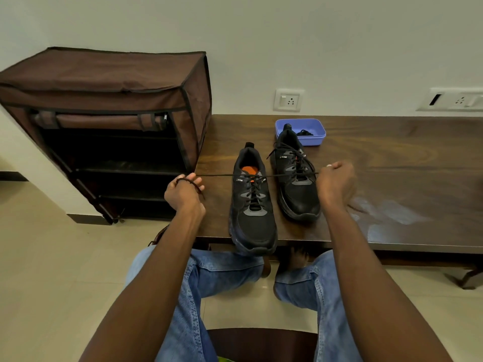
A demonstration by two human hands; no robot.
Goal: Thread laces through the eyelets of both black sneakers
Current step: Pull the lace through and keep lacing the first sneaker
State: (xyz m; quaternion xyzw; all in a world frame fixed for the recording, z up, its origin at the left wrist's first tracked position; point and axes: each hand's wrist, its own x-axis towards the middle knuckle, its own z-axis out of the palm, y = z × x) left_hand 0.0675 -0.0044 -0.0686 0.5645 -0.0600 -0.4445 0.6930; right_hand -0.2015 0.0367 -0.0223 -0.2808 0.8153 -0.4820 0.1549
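Observation:
Two black sneakers stand on the dark wooden table (392,184). The near sneaker (253,205) has its toe over the table's front edge and shows an orange insole. Its black lace (222,175) runs through the eyelets and is stretched taut sideways from the top ones. My left hand (183,192) grips the lace's left end, which is looped around its fingers. My right hand (335,184) is curled round the right end. The far sneaker (296,178) stands just right of it and is laced, its lace ends hanging loose.
A blue plastic tub (313,138) with some black lace inside sits behind the far sneaker. A brown fabric shoe rack (109,121) stands left of the table. Wall sockets are above the table's back edge. My knees in jeans are under the front edge.

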